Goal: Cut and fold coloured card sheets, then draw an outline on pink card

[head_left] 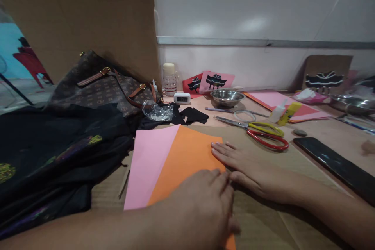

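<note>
A sheet of orange paper lies partly over a pink sheet on a brown cardboard mat. My left hand is bent over the orange paper's right edge, its fingers curled and pressed together on it. Motion blurs this hand, and its fingertips are partly hidden. Flat beside it, my right hand rests with its fingers stretched out, the tips touching the paper's upper right edge. Beyond the right hand lie scissors with one yellow and one red handle.
Black cloth and a patterned handbag fill the left side. Behind the papers are a plastic bag, a white digital clock and a metal bowl. A glue stick and a black phone lie right.
</note>
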A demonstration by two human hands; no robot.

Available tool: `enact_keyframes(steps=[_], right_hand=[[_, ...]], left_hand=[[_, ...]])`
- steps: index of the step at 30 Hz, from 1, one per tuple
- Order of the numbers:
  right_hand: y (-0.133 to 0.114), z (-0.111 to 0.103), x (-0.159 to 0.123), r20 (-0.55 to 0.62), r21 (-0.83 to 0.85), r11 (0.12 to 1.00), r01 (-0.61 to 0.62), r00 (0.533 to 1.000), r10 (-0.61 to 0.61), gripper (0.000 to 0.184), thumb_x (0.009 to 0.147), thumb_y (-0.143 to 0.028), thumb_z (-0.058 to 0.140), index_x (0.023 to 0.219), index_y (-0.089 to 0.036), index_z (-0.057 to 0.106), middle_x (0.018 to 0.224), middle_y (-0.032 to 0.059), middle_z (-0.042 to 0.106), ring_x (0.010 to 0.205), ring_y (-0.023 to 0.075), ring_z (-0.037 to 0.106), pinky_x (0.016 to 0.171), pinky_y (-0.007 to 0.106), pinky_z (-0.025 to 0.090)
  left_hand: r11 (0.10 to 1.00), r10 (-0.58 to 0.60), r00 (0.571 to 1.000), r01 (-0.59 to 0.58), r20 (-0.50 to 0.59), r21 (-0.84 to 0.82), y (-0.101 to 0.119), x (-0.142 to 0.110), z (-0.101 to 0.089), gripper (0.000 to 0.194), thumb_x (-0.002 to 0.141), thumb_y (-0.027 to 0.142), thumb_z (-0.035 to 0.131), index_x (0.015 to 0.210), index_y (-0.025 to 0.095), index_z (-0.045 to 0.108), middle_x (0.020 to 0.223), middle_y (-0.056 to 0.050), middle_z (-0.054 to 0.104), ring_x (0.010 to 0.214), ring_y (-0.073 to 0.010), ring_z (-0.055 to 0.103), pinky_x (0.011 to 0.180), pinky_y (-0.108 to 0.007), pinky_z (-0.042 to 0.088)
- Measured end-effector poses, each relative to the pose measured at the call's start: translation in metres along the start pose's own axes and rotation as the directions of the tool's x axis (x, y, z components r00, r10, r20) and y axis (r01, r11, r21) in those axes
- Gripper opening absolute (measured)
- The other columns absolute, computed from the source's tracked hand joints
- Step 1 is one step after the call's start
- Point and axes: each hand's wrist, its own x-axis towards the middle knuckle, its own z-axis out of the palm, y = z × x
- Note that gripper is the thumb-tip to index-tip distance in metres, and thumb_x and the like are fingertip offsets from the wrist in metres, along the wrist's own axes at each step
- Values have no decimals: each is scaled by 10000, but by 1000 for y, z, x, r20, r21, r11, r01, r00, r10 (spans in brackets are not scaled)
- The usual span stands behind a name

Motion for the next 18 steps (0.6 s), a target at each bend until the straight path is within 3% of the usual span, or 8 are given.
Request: enact_keyframes(steps=[4,8,13,16,18], right_hand=[[1,0,5,-25,-34,999,10,1000,-11,620,1014,-528,308,1547,-213,277,1610,54,200,1486,287,175,1205,527,174],[13,1,19,-83,-107,993,-52,996,43,679,999,-560,310,1547,-160,274,1604,92,207,1474,297,218,1199,528,200],[36,2,45,-179,-221,970,-100,982,60,690,1010,-559,258,1547,-126,259,1610,91,187,1488,265,175,1208,501,187],[38,2,50,-259,-257,957,-134,964,65,648,1021,-495,268,1532,-97,291,1607,111,182,1492,266,148,1208,503,174],[28,1,44,-266,-254,961,-110,963,40,635,1013,-480,318,1538,-125,281,1613,97,134,1494,281,116,1205,524,151]], left_hand=[[999,33,992,-33,125,0,19,-5,2,707,1003,551,277,1381,-3,499,1430,-210,511,1336,-283,491,1057,-341,409],[999,30,985,-34,170,22,18,-7,10,569,1028,394,271,1422,28,458,1478,-186,449,1384,-285,431,1076,-370,413],[975,140,990,-134,-23,175,31,-14,24,397,1015,171,319,1328,79,546,1369,-112,585,1262,-217,573,999,-297,485],[969,141,971,-96,-192,228,40,-20,32,317,1013,164,391,1264,134,582,1300,-49,648,1176,-173,636,946,-247,512],[972,121,964,-67,-235,226,43,-22,37,289,1009,191,440,1258,144,578,1298,-42,651,1167,-172,641,941,-245,518]])
